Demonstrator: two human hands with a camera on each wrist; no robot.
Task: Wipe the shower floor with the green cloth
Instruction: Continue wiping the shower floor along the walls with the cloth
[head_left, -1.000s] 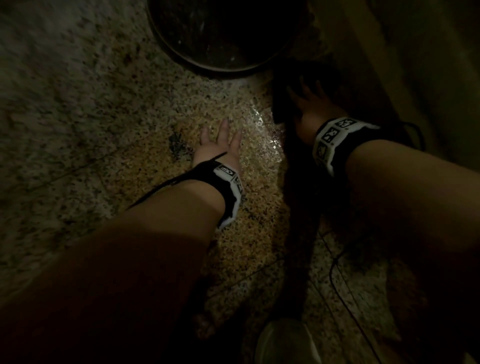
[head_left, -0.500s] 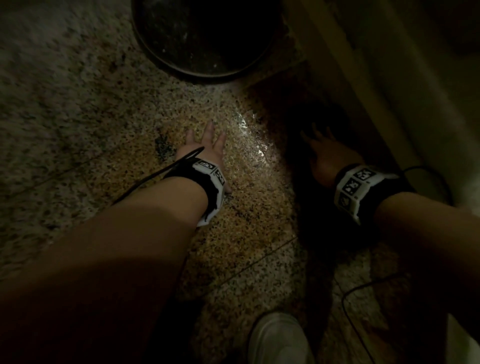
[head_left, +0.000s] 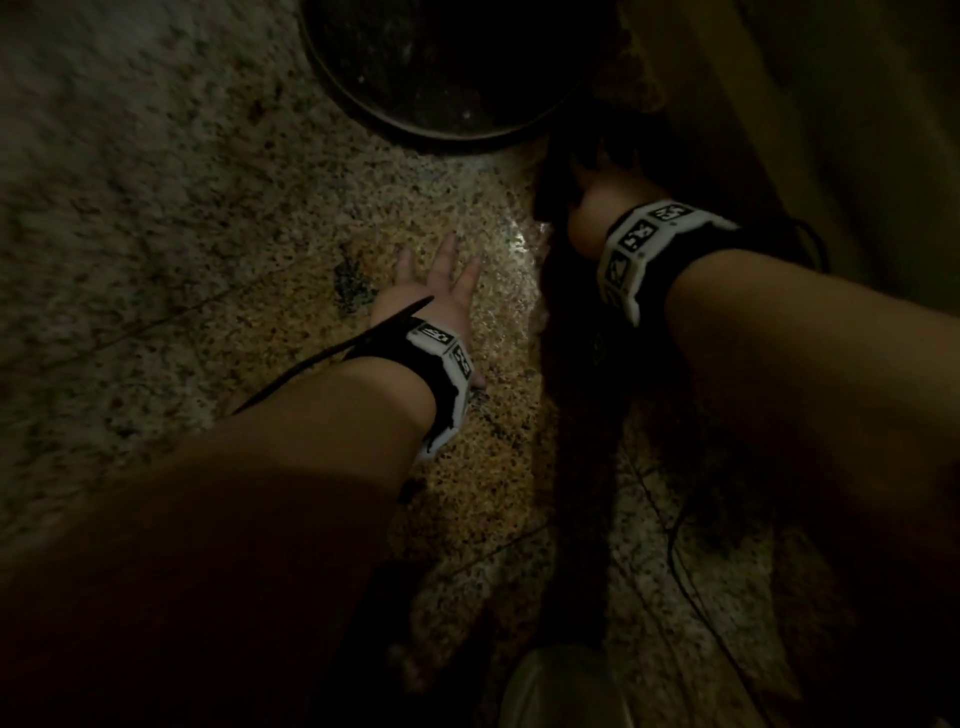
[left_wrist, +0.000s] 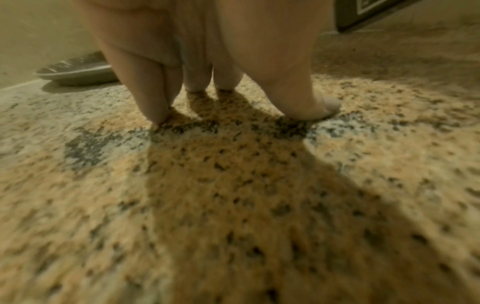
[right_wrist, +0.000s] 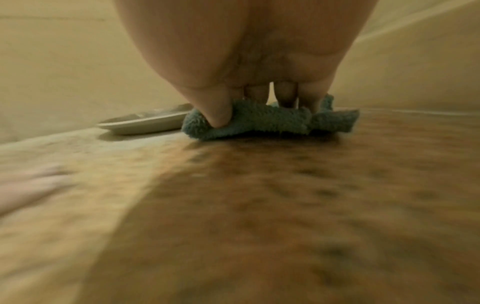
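Mid-wipe, I judge: my right hand (right_wrist: 259, 61) presses and pinches the green cloth (right_wrist: 259, 121) against the shower floor (head_left: 260, 218) beside the round basin (head_left: 441, 67), my left hand (head_left: 431, 291) braces flat with relaxed fingers, and most floor looks unwiped.

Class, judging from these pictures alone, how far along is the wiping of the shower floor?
Done: a wet sheen shows on the speckled stone floor beside the right hand.
In hand: that hand presses the bunched green terry cloth to the floor near the round metal basin; the left hand braces flat.
Left: the duller floor elsewhere, apparently unwiped.
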